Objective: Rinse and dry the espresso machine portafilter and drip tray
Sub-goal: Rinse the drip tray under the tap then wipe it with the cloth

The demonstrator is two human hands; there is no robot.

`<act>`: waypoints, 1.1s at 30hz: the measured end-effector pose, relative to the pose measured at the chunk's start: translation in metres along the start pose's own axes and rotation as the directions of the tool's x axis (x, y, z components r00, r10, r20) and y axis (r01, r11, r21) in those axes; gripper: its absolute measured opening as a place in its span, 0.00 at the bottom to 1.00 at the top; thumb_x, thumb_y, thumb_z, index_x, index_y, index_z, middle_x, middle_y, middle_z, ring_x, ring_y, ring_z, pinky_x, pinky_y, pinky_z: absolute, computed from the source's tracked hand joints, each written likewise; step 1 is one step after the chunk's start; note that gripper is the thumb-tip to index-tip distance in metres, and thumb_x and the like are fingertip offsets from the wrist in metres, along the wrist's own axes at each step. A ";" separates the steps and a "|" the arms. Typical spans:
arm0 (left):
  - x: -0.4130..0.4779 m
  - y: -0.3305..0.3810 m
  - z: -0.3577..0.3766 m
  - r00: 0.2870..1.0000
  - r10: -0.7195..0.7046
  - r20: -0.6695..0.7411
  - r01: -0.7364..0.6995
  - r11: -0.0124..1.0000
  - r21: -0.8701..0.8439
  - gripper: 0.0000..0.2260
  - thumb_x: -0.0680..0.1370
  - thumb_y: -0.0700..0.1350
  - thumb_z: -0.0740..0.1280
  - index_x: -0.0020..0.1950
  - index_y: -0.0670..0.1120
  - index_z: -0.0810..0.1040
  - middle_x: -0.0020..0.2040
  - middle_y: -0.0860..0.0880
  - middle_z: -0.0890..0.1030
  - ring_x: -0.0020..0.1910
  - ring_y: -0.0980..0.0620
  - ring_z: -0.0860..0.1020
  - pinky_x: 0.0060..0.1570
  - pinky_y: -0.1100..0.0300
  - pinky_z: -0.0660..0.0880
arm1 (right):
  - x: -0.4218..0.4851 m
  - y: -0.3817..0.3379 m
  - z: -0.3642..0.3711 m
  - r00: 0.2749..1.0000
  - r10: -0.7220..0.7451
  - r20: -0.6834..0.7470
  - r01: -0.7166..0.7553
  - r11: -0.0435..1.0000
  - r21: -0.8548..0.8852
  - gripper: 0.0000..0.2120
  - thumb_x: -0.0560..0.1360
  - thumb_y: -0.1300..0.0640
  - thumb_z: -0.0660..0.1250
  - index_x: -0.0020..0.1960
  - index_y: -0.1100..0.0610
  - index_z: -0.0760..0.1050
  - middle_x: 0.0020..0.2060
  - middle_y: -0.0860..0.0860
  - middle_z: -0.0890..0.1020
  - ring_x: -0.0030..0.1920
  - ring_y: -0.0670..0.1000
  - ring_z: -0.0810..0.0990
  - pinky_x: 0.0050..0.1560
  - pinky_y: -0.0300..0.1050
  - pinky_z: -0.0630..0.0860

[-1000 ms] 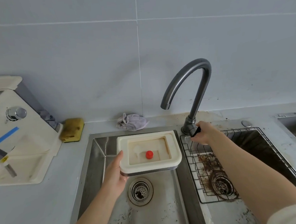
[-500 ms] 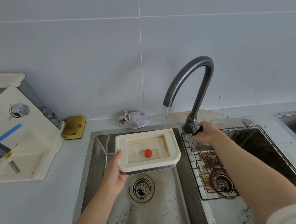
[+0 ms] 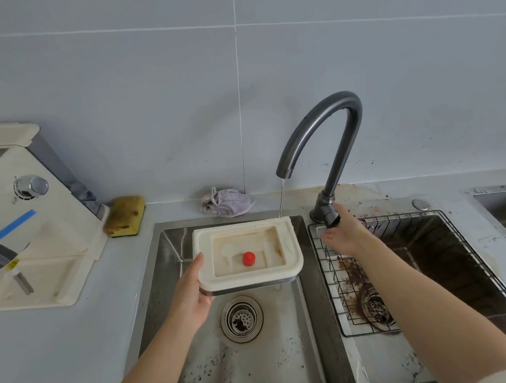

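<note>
The cream drip tray [image 3: 239,230], with a red float [image 3: 248,258] in its recess, hangs level over the left sink basin [image 3: 172,255]. My left hand [image 3: 192,292] grips its near left corner, thumb on the rim. A thin stream of water [image 3: 281,195] falls from the grey faucet [image 3: 329,109] onto the tray's far right corner. My right hand [image 3: 348,237] holds the faucet lever [image 3: 331,216] at the faucet's base. No portafilter can be made out.
The cream espresso machine [image 3: 41,234] stands on the counter at the left, with a yellow sponge [image 3: 125,216] beside it. A crumpled cloth [image 3: 227,204] lies behind the sink. A wire rack [image 3: 399,271] covers the stained right basin. Coffee grounds dot the left basin around its drain [image 3: 241,318].
Water has started running from the spout and now reaches the tray. My right hand has slid lower on the lever, leaving more of it visible. The tray has barely moved.
</note>
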State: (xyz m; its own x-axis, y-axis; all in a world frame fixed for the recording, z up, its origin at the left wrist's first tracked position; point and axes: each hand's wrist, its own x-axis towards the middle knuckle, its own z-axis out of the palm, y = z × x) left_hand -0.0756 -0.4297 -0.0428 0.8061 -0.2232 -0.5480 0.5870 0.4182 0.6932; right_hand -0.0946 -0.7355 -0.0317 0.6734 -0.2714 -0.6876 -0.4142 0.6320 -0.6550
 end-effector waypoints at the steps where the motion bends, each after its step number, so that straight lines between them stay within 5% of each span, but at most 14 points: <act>1: 0.000 0.000 0.000 1.000 0.001 0.005 -0.001 1.000 -0.005 0.06 0.78 0.46 0.62 0.51 0.47 0.77 0.41 0.48 0.85 0.42 0.51 0.82 0.44 0.55 0.76 | -0.004 0.007 0.003 0.999 -0.005 0.031 0.007 0.999 -0.040 0.38 0.76 0.42 0.58 0.76 0.58 0.43 0.73 0.65 0.55 0.73 0.62 0.58 0.72 0.53 0.58; 4: 0.001 0.001 -0.001 1.000 0.003 0.021 -0.003 1.000 -0.006 0.07 0.78 0.47 0.62 0.52 0.47 0.77 0.43 0.47 0.85 0.43 0.50 0.82 0.45 0.54 0.76 | -0.017 0.027 0.016 0.981 0.025 0.190 0.010 0.984 -0.178 0.31 0.77 0.44 0.58 0.75 0.54 0.51 0.69 0.64 0.66 0.65 0.62 0.70 0.63 0.57 0.70; 8: 0.001 0.002 0.000 0.999 0.002 0.032 -0.001 1.000 -0.006 0.07 0.78 0.48 0.61 0.51 0.48 0.76 0.39 0.49 0.86 0.38 0.53 0.83 0.39 0.57 0.78 | -0.030 0.041 0.029 0.952 0.010 0.306 0.099 0.936 -0.339 0.14 0.78 0.54 0.60 0.61 0.59 0.72 0.49 0.57 0.80 0.46 0.56 0.80 0.52 0.54 0.77; 22: 0.001 0.008 -0.005 0.997 -0.055 0.062 0.049 0.995 0.085 0.11 0.79 0.49 0.58 0.55 0.46 0.75 0.53 0.43 0.80 0.53 0.46 0.78 0.50 0.49 0.75 | -0.033 0.040 0.030 0.955 -0.085 0.286 0.203 0.886 -0.417 0.15 0.78 0.60 0.60 0.64 0.58 0.69 0.53 0.55 0.81 0.52 0.57 0.81 0.52 0.54 0.79; 28: 0.005 0.005 -0.007 0.996 -0.079 0.043 0.067 0.971 0.229 0.08 0.79 0.47 0.60 0.52 0.45 0.75 0.50 0.43 0.80 0.48 0.47 0.79 0.49 0.48 0.75 | -0.038 0.036 0.023 0.962 -0.103 0.251 0.207 0.878 -0.432 0.10 0.78 0.61 0.59 0.58 0.56 0.72 0.43 0.50 0.83 0.40 0.48 0.84 0.36 0.43 0.80; 33: 0.009 0.003 0.000 0.995 -0.090 0.046 0.074 0.957 0.279 0.07 0.79 0.46 0.61 0.51 0.45 0.75 0.49 0.44 0.81 0.47 0.47 0.80 0.47 0.50 0.75 | -0.043 0.034 0.018 0.969 -0.128 0.210 0.210 0.873 -0.440 0.10 0.78 0.61 0.59 0.59 0.56 0.71 0.46 0.52 0.81 0.45 0.52 0.82 0.38 0.45 0.78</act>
State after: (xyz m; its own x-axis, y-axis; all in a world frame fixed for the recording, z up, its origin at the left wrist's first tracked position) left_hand -0.0662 -0.4303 -0.0460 0.7523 -0.3006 -0.5862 0.6425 0.1383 0.7537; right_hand -0.1266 -0.6897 -0.0187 0.8343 -0.1913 -0.5171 -0.4894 0.1752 -0.8543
